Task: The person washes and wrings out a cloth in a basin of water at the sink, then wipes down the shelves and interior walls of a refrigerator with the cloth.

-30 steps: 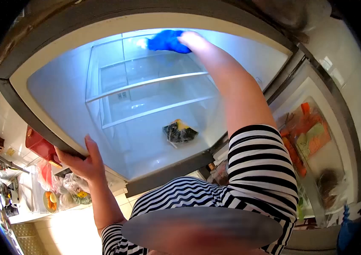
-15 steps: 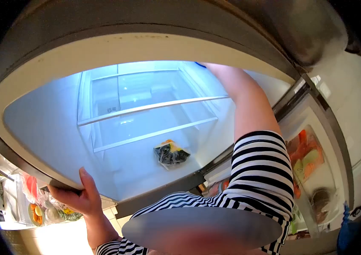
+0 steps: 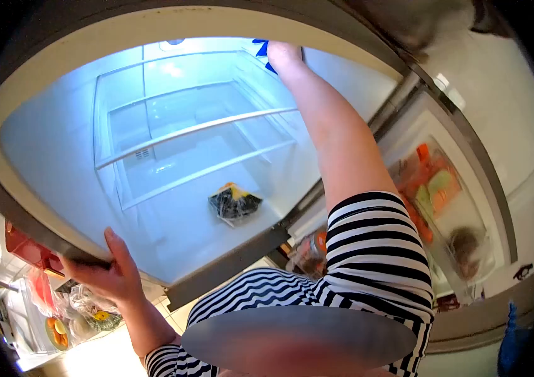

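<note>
My left hand [image 3: 107, 273] is wrapped round the left side edge of an open refrigerator [image 3: 25, 207], its thumb lying on the inner wall. My right arm reaches up into the lit compartment. There my right hand [image 3: 284, 58], only partly in view, is closed on a blue cloth [image 3: 271, 65] near the right inner wall; the fingers are mostly hidden. Glass shelves with a pale front bar [image 3: 198, 136] cross the compartment. Below them, on the compartment floor, lies a plastic-wrapped piece of dark-skinned, yellow-fleshed food, resembling pumpkin [image 3: 234, 202].
At right the open refrigerator door [image 3: 499, 207] holds bagged vegetables [image 3: 433, 185] in its shelf. Bagged food [image 3: 94, 311] and a plate of orange and yellow produce [image 3: 57, 333] sit at lower left. A blue object [image 3: 509, 342] hangs at lower right.
My right hand with the blue cloth now shows more, at the upper right wall. The whole view has shifted, with the refrigerator appearing higher and further left. My left hand keeps its hold.
</note>
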The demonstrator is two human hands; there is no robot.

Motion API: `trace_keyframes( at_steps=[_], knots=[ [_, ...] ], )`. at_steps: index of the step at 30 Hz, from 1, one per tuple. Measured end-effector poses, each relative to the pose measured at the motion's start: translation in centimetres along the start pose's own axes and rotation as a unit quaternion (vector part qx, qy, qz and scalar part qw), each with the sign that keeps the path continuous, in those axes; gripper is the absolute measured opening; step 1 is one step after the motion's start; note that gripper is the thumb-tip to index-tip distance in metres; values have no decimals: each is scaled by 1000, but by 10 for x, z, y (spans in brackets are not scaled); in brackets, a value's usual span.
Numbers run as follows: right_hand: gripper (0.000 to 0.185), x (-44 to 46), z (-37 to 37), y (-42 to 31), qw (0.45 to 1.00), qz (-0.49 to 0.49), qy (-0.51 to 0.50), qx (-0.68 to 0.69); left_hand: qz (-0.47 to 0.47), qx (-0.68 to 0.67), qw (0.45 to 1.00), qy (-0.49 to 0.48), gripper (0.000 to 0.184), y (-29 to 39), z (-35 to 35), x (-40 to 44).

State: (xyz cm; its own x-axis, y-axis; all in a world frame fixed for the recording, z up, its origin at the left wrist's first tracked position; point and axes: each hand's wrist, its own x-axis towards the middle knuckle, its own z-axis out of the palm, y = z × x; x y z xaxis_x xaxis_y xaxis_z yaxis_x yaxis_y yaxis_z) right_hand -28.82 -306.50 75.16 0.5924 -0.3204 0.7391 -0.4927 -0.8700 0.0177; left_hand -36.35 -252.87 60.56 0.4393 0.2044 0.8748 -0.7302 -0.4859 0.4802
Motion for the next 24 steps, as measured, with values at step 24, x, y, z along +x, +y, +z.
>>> trace_keyframes(
  at_steps=[24],
  knots=[
    [41,-187,-176,-3,936,76,237,-248,40,-38,998,11,71,-1,5,6]
  ],
)
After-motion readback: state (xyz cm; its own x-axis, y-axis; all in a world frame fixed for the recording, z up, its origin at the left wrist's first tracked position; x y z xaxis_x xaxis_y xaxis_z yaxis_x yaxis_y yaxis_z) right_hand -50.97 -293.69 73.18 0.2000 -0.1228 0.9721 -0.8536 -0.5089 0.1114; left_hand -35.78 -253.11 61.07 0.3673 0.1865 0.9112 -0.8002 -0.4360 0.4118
